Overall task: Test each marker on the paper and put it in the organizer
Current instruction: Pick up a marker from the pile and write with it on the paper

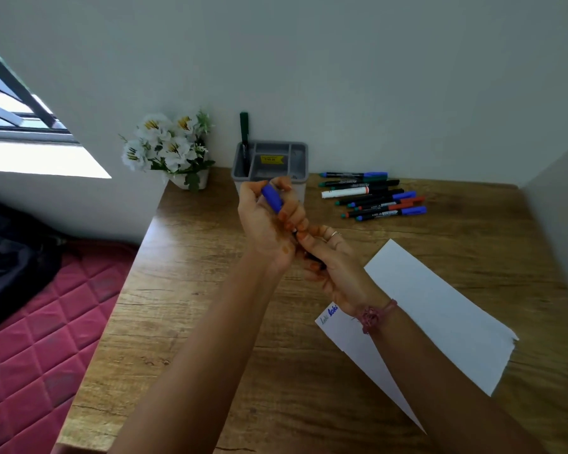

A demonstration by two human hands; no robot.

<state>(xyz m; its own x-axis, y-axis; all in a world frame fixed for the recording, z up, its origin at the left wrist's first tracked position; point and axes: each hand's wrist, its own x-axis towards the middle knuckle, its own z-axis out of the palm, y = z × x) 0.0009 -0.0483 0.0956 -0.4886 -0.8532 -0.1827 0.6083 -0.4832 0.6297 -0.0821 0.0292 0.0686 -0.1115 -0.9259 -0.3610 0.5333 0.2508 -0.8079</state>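
Both hands are raised together above the surface, working on one marker. The left hand has its fingers curled round the blue cap, which sticks up between thumb and fingers. The right hand grips the dark barrel just below and to the right of the left, fingers wrapped round it. Most of the barrel is hidden, so whether the cap is fully seated or partly off cannot be told.

A marker like this looks light, rigid and smooth plastic. It should slip a little under a loose grip, so the barrel is best held near the middle while the other hand takes the cap by its full length and moves it straight along the axis. The tip is the only delicate part; it should not be pressed hard.

The paper lies just right of and below the right hand, passing under that wrist, with blue scribbles at its near-left end. The organizer stands directly beyond the left hand, one green marker upright in it. The untested markers lie in a row beyond the right hand.
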